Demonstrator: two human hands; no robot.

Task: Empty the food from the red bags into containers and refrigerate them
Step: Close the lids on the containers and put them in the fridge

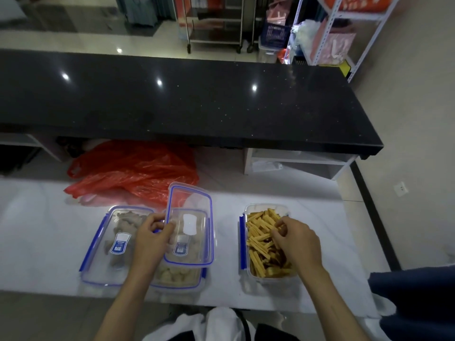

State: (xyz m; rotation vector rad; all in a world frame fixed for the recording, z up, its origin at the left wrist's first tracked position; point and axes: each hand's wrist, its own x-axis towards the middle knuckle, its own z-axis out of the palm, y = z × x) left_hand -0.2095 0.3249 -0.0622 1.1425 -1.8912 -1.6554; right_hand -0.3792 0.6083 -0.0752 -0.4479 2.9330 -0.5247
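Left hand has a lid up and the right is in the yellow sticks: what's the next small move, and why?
Probably carry the clear blue-rimmed lid held by the left hand over to the open clear plastic container of yellow food sticks once the right hand lifts clear. That container looks full and has no lid, while the other two boxes appear lidded.

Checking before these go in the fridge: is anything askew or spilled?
No spill shows. One lid is askew: the left hand holds it tilted over the middle container. The yellow-stick container is uncovered, with the right hand in it.
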